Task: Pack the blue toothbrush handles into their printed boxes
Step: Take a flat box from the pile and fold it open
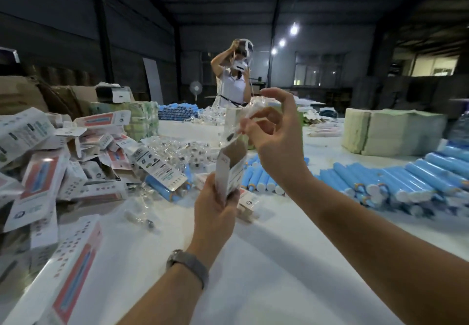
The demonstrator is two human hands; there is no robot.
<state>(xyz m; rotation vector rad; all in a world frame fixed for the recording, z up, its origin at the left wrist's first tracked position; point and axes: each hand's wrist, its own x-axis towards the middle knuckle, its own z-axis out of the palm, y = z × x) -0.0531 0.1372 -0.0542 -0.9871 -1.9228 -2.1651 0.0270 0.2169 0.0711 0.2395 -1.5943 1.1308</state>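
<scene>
Above white table [266, 261]: left hand [215, 208] gripping printed box [229, 172], right hand [271, 132] pinching clear bag [243, 119].
Box lettering blurred, unreadable; blue toothbrush handles [406, 180] heaped just beyond.

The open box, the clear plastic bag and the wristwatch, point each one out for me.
open box [229, 172], head view, on its printed side panel.
clear plastic bag [234, 126], head view, on its middle.
wristwatch [189, 263], head view, on its band.

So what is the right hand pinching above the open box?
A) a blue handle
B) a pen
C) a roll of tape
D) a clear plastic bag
D: the right hand pinches a clear plastic bag just above the open box, which the left hand grips from below.
</scene>
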